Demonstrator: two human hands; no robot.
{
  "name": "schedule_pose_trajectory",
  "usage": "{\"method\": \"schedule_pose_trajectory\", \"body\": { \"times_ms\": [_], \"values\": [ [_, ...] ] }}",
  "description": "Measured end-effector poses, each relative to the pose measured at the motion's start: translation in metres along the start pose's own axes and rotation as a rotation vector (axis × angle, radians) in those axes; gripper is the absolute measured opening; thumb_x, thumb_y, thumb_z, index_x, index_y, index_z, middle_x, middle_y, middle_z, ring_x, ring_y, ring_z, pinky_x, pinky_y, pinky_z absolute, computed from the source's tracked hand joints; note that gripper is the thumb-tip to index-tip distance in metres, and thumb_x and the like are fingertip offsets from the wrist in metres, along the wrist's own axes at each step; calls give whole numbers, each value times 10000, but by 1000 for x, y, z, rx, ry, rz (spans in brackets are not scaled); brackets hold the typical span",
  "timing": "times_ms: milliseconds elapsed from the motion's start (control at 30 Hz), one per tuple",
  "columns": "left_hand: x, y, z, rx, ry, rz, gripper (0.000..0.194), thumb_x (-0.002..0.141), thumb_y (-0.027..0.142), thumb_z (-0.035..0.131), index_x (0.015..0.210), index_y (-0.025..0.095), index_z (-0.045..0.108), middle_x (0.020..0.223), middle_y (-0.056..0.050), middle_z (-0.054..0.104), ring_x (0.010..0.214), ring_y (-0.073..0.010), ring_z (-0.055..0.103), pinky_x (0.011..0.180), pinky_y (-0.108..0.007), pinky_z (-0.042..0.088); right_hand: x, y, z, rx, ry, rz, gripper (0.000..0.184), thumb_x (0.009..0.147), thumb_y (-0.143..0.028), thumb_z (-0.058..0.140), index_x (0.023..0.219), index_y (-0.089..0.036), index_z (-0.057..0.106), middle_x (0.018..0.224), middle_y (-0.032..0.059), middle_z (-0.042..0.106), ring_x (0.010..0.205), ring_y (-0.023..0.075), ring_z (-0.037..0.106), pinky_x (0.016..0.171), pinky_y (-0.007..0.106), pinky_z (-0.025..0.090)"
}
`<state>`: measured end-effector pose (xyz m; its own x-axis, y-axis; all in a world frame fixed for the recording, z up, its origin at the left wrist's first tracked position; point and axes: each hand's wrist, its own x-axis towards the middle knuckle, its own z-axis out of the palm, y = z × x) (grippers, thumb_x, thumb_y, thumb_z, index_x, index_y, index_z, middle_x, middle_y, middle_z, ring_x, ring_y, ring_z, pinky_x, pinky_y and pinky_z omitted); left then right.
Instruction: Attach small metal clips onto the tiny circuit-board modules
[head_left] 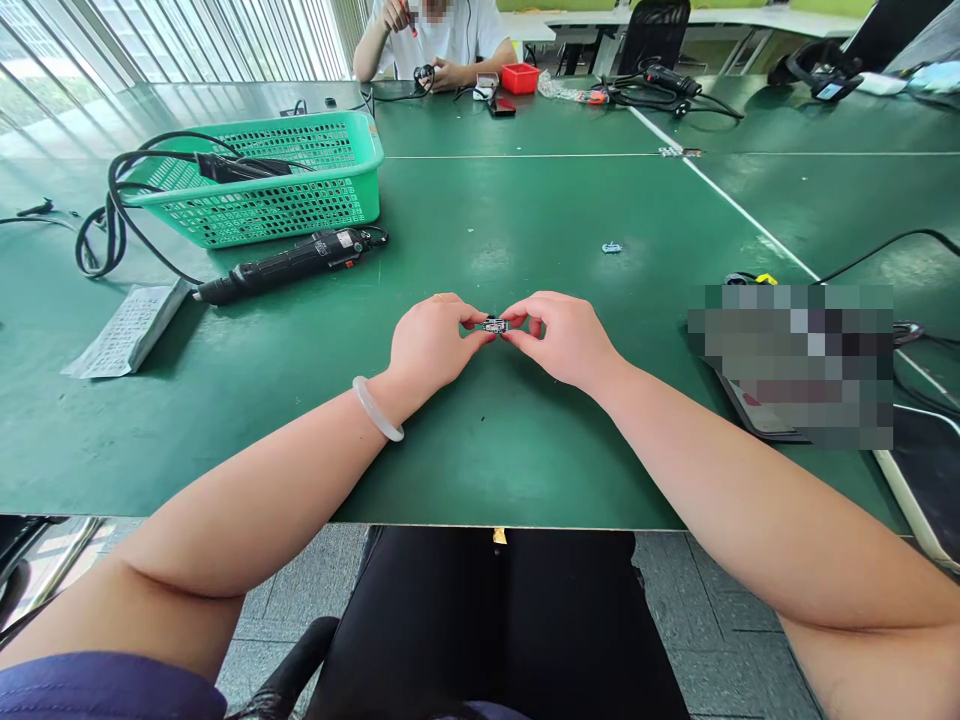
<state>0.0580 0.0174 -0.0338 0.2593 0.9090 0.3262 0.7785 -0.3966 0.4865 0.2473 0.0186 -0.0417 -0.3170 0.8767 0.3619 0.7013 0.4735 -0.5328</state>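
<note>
Between my two hands is a small electronic part [495, 325], dark with pale details, too small to name more exactly. My left hand [431, 340] pinches its left end with thumb and fingertips. From the other side, my right hand [562, 338] grips the right end the same way. Both hands are low over the green table [495, 450]. Farther off, to the right of the held part, a small bluish piece [612, 248] lies on the tabletop.
A black electric screwdriver [292, 262] lies left, before a green basket [262, 205] with a cable over its rim. Near it sits a paper-covered block [135, 325]. A blurred flat object [791, 365] is at right. Across the table, a person [439, 45] works beside a red box [520, 78].
</note>
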Motion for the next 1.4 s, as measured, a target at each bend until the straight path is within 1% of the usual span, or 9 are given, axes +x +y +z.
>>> {"method": "schedule_pose_trajectory", "body": {
  "times_ms": [467,600,733,800,933,1067,1233,1333,1400],
  "values": [
    [0,3,-2,-60,-6,-36,175,778,357,701,878,230,770,846,-59,706,782,-202,609,684,-319,456,-1,-4,-2,48,7,55,150,813,-323,633,874,-216,718,787,25,651,605,132,485,588,298,368],
    [1,6,-2,-377,-101,-170,246,775,321,710,992,208,738,940,-54,731,809,-174,642,781,-322,498,-3,-8,-2,94,41,93,161,792,-346,643,832,-207,714,772,29,664,601,136,502,587,300,386],
    [-1,15,1,-925,-257,-387,267,899,330,563,1072,154,663,1056,-88,709,923,-149,661,869,-324,522,-4,-14,3,83,75,65,110,767,-297,656,808,-202,692,787,31,679,620,143,524,609,304,409],
    [-2,19,3,-1095,-277,-461,235,930,299,512,1041,139,644,1064,-95,699,940,-137,658,897,-325,520,-4,-19,6,64,77,58,84,762,-277,657,783,-198,677,780,32,676,632,145,532,611,303,410],
    [-4,20,8,-1231,-237,-559,146,920,157,495,954,125,633,993,-87,701,902,-111,658,917,-308,518,-4,-27,11,32,71,78,58,768,-251,644,759,-196,658,782,33,664,649,147,544,598,299,402],
    [-3,15,7,-1258,-286,-604,168,876,61,502,901,113,660,935,-80,703,858,-101,668,946,-304,517,-5,-31,14,7,53,88,63,772,-254,666,756,-194,658,783,29,656,670,147,548,596,299,392],
    [2,4,-13,-1208,-345,-691,180,857,28,510,902,94,671,939,-119,711,895,-156,699,975,-342,538,-5,-25,11,75,49,82,151,769,-321,708,863,-205,685,799,22,659,667,141,540,618,299,400],
    [5,-10,-40,-1138,-290,-716,204,826,-6,510,957,71,647,944,-140,704,943,-195,711,994,-340,536,-5,-15,6,101,57,120,264,779,-406,702,951,-207,687,791,15,657,651,136,531,630,303,404],
    [1,-23,-62,-996,-229,-733,232,811,-1,527,1007,72,629,949,-135,701,952,-202,711,1006,-350,525,-4,-8,3,115,52,164,279,794,-416,680,971,-200,687,787,15,657,634,130,524,633,304,409]
  ]
}}
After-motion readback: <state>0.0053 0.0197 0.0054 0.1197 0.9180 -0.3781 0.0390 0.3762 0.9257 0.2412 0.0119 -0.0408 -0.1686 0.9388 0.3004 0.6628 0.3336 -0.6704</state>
